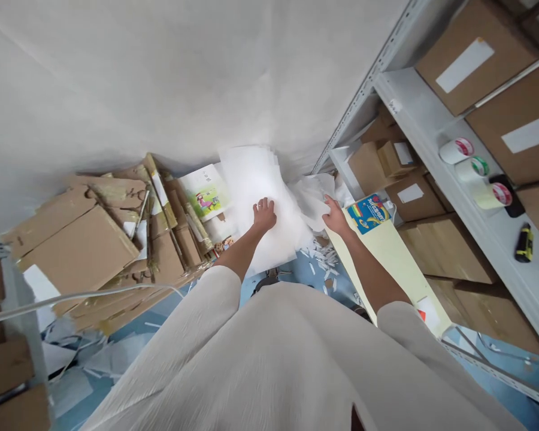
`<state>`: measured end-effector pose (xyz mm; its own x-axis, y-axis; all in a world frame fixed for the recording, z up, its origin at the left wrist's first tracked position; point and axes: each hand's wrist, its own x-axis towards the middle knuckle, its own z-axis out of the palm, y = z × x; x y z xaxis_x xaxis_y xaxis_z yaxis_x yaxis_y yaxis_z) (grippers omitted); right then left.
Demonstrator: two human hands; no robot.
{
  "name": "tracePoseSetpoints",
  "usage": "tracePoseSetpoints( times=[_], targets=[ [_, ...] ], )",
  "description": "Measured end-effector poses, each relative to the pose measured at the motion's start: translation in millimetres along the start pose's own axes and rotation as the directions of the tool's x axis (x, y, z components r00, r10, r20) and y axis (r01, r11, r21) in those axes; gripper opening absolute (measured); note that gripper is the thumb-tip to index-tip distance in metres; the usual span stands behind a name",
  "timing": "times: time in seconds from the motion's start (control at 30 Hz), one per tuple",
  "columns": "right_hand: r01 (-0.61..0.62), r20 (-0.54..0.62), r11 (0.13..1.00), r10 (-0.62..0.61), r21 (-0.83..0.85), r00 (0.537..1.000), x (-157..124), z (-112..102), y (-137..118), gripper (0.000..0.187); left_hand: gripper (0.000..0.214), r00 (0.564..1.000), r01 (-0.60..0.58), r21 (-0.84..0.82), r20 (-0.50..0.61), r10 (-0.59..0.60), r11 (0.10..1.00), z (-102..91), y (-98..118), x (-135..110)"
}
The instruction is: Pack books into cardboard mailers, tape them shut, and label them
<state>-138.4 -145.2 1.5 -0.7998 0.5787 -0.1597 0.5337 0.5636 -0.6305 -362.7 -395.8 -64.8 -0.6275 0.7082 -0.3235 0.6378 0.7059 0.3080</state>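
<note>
My left hand (265, 215) rests on a stack of large white paper sheets (261, 170), its fingers a little apart and pressed down on the top sheet. To the right, my right hand (335, 216) pinches the edge of a thin, crumpled white sheet of paper (312, 203). Just beside that hand lies a blue picture book (368, 214) on a pale yellow board (399, 257). A white booklet with a coloured drawing (205, 193) sits left of the stack, partly under or against it.
Flattened cardboard boxes (85, 239) are heaped on the left. Paper scraps (326, 254) litter the blue floor. A metal shelf (453, 149) on the right holds cartons, tape rolls (457, 149) and a yellow-black tool (524, 242). A white cable (94, 293) crosses the left side.
</note>
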Motion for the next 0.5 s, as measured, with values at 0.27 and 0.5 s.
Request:
tracePoseSetpoints(
  times=[0.27,0.5],
  targets=[
    [-0.196,-0.191,0.979,0.204,0.058,0.960,-72,-49,59,0.111,0.077,0.972,-0.231,0.048,0.052,0.229,0.972,4.1,69,6],
    [-0.399,-0.261,0.906,0.423,0.142,0.868,-157,-81,121,0.111,0.072,0.874,-0.469,0.060,0.173,0.454,0.881,34.7,165,12]
  ],
)
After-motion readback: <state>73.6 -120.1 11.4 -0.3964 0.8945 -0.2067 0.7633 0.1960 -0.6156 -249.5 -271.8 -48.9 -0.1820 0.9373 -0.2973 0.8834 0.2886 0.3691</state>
